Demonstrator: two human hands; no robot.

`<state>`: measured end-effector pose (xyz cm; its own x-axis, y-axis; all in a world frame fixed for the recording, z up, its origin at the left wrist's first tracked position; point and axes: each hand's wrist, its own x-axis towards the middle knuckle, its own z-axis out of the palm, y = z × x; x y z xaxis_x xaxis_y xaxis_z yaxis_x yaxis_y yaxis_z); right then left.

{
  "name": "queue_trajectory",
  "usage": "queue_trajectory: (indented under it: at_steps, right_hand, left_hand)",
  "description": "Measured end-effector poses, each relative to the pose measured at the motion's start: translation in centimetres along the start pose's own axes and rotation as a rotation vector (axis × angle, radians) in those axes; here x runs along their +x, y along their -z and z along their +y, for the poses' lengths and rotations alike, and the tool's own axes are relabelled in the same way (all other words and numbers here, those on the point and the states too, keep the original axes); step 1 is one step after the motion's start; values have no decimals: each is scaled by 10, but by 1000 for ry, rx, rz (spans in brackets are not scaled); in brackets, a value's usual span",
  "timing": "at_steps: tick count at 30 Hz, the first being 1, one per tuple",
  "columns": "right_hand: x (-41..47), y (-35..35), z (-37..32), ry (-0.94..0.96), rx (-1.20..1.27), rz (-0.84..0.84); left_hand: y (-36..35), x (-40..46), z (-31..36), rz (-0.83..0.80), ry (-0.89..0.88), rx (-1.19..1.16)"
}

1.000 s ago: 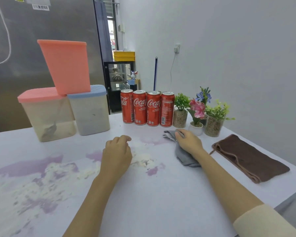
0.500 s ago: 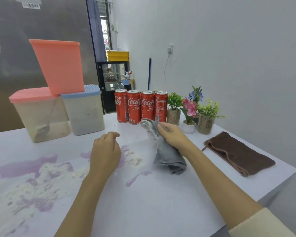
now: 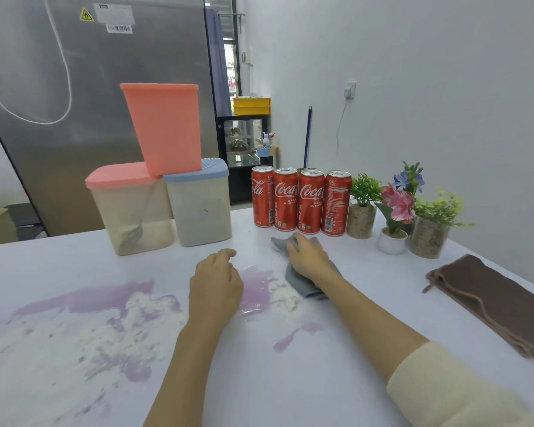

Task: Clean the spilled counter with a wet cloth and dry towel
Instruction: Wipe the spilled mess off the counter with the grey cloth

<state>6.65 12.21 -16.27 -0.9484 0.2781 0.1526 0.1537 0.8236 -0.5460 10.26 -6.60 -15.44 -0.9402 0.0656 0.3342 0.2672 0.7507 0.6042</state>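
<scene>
A purple liquid and white powder spill (image 3: 105, 318) spreads over the left and middle of the white counter (image 3: 336, 380). My right hand (image 3: 309, 257) presses a grey cloth (image 3: 305, 285) flat on the counter just in front of the cans, at the spill's right edge. My left hand (image 3: 216, 282) hovers over the spill with fingers loosely curled, holding nothing. A brown towel (image 3: 490, 300) lies folded at the right edge of the counter.
Several red cola cans (image 3: 299, 201) stand in a row behind the cloth. Three small potted plants (image 3: 398, 211) sit to their right. Stacked plastic containers (image 3: 164, 192) with pink and blue lids stand at the back left. A steel fridge is behind.
My right hand has put the grey cloth down flat on the counter near the cans after lifting it half a second ago. My left hand stays over the spill.
</scene>
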Motion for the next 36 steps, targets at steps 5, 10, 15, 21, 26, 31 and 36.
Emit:
queue_trajectory:
  at_steps: [5, 10, 15, 21, 26, 31, 36]
  right_hand:
    - [-31, -28, -42, 194, 101, -134]
    - [-49, 24, -32, 109, 488, -160]
    - [-46, 104, 22, 49, 390, 110]
    - [-60, 56, 81, -116, -251, 59]
    - [-95, 11, 11, 60, -188, 31]
    - [-122, -19, -50, 108, -74, 39]
    - [-127, -14, -78, -31, 563, -52]
  left_hand:
    - [8, 8, 0, 55, -6, -29]
    - [13, 3, 6, 76, -3, -72]
    - [6, 3, 10, 21, -33, -73]
    - [7, 3, 7, 5, -25, -64]
    - [17, 0, 12, 8, -20, -145]
    - [36, -12, 15, 59, -46, -220]
    - [50, -17, 5, 107, -10, -254]
